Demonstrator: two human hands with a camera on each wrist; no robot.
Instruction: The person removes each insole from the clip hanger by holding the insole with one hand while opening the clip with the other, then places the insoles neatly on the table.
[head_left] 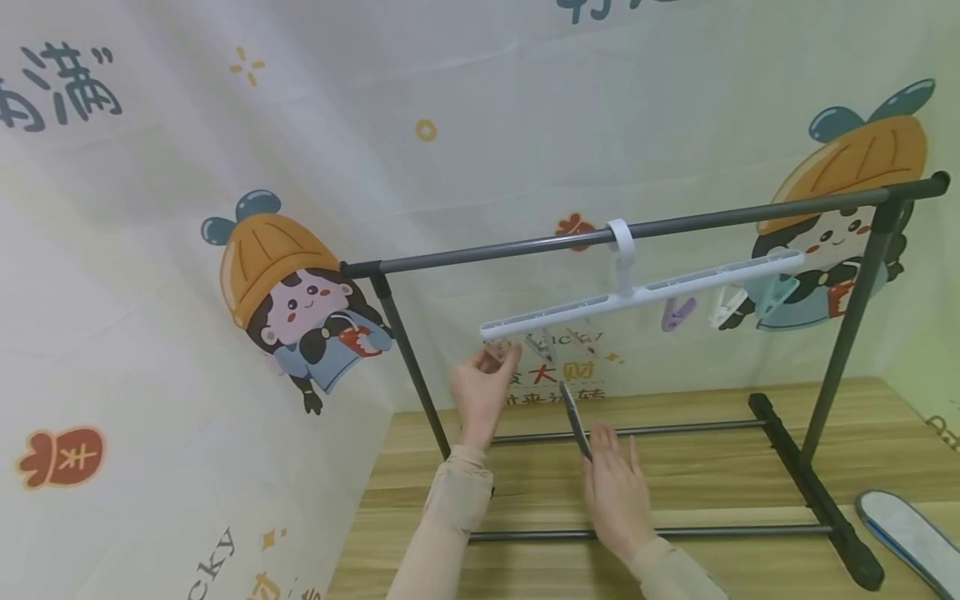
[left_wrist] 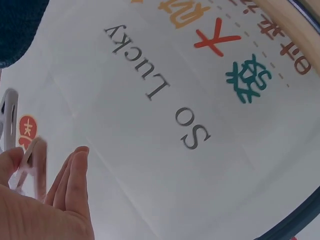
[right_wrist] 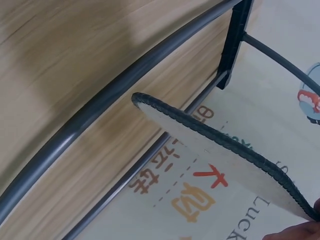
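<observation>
My left hand (head_left: pixel 483 392) is raised to the left end of a white clip hanger (head_left: pixel 570 313) and pinches a pale pinkish clothespin (head_left: pixel 498 350) there. In the left wrist view that clothespin (left_wrist: pixel 39 170) sits between thumb and fingers. Lower and to the right, my right hand (head_left: pixel 618 492) holds a shoe insole (head_left: pixel 575 423) by one end, nearly edge-on in the head view. The right wrist view shows the insole (right_wrist: pixel 200 141) with a pale face and dark stitched edging. Its free end points up toward the hanger, below the clips.
The hanger hooks over the top rail (head_left: pixel 495 252) of a dark metal rack. Other clips hang from it: grey (head_left: pixel 540 346), pink (head_left: pixel 582 340), purple (head_left: pixel 678 313), white (head_left: pixel 727 307) and teal (head_left: pixel 777 296). A second insole (head_left: pixel 911 533) lies right of the rack on the wooden surface (head_left: pixel 720 479).
</observation>
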